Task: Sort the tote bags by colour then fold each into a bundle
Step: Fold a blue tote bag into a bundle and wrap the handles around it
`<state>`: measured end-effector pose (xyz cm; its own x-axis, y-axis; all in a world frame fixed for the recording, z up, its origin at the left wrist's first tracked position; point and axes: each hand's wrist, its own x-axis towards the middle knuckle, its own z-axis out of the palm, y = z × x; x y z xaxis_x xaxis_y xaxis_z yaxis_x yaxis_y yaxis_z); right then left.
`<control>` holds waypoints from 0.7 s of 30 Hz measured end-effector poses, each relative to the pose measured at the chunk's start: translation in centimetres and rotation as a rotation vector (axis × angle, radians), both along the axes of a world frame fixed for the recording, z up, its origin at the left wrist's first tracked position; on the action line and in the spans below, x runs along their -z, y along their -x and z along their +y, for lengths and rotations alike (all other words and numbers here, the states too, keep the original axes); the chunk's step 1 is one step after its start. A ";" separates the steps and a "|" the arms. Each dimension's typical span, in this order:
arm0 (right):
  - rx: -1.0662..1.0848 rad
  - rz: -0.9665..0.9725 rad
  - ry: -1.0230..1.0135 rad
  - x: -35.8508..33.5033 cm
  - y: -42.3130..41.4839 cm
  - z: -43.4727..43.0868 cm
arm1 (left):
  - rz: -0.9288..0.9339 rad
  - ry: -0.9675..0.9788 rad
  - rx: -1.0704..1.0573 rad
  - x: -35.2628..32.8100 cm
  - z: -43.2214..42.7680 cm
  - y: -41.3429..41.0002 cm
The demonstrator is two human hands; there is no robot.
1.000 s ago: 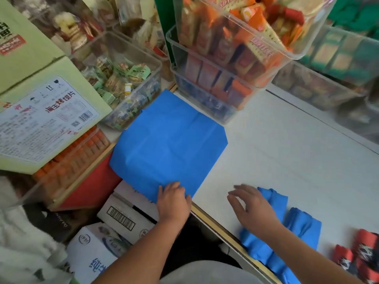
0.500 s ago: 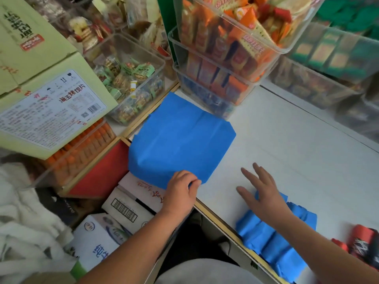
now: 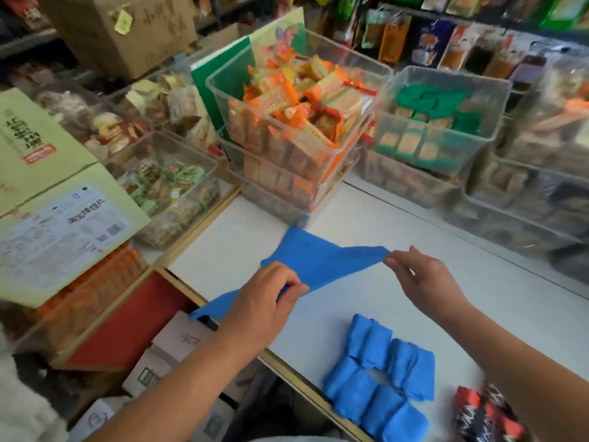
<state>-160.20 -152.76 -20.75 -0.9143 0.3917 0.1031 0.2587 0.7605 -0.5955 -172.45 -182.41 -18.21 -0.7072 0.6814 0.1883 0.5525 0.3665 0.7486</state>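
bag: flat blue fabric tote bag (image 3: 322, 263) lies on the near-left part of the white tabletop (image 3: 478, 266), narrowed to a long strip, its near end hanging off the table's left edge
left hand: left hand (image 3: 264, 298) has its fingers curled round the strip near its middle, probably clamping the fold so it can't spring open
right hand: right hand (image 3: 424, 279) pinches the strip's far tip between thumb and forefinger, probably pulling it taut for a straight crease
done pile: blue folded fabric bundles (image 3: 379, 387) sit packed together at the front edge, within reach but apart from the fold area
other colour: red-and-black folded bundles (image 3: 487, 416) sit just right of the blue ones as their own group, so the colour sort looks respected
bins: clear plastic bins of orange snack packs (image 3: 299, 129) stand just behind the bag, so only the bare table in front is free for folding
step: looks mid-fold, bundle not yet formed
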 end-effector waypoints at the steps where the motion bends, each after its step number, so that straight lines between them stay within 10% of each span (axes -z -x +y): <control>1: 0.030 0.000 -0.054 -0.6 -1.1 0.8 | 0.047 0.043 0.043 0.0 1.0 0.0; 10: -0.056 -0.259 0.265 1.7 -6.5 -1.6 | -0.052 0.182 0.115 -0.2 8.7 -1.6; 21: -0.072 -0.289 0.049 2.5 -3.3 0.3 | 0.108 0.217 0.248 -3.5 4.0 1.2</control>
